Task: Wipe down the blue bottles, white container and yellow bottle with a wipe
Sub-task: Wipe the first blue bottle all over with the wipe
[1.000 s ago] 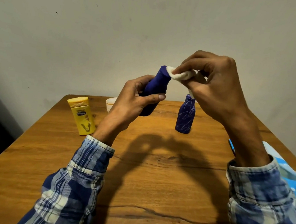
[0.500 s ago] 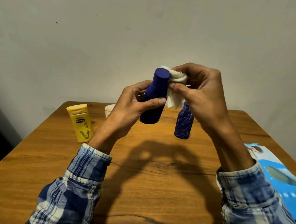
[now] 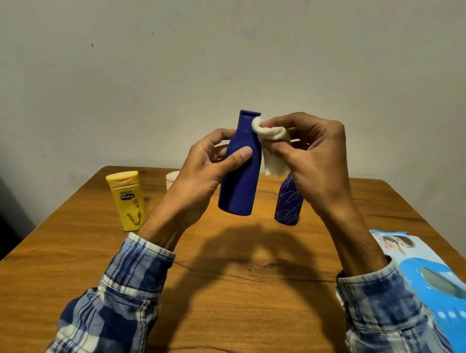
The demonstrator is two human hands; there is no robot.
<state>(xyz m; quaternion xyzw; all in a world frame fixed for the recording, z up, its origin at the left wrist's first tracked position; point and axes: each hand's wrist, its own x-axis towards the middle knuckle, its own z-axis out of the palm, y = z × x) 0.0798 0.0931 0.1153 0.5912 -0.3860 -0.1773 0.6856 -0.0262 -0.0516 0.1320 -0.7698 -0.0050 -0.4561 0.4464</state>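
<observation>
Holding the plain blue bottle (image 3: 239,182) up in the air above the table (image 3: 47,258), the left hand (image 3: 205,173) is locked on. Its thumb lies across the front of the bottle's middle and its fingers wrap round the back. The bottle is upright, narrow end on top, its base well clear of the wood.

Over to the right hand (image 3: 315,155): thumb and fingers are pinched together on a bunched white wipe (image 3: 270,134). The wad is pressed against the right side of the bottle's neck, just under the top edge. A loose flap of the wipe hangs down beside the bottle's shoulder.

Behind that hand, the scribbled blue bottle (image 3: 288,206) stands on the table, its top hidden by the wrist. The yellow bottle (image 3: 128,200) stands on the left side of the table, well apart from the blue pair. Just past it, the white container (image 3: 171,176) peeks out from behind the left hand, only part of it showing.

On the right edge of the table lies a light blue packet (image 3: 443,287), flat. Both forearms are in blue-and-white checked sleeves (image 3: 117,301). A dark arched shadow (image 3: 247,251) from the arms falls across the wood beneath them. A plain pale wall (image 3: 238,48) fills the background.
</observation>
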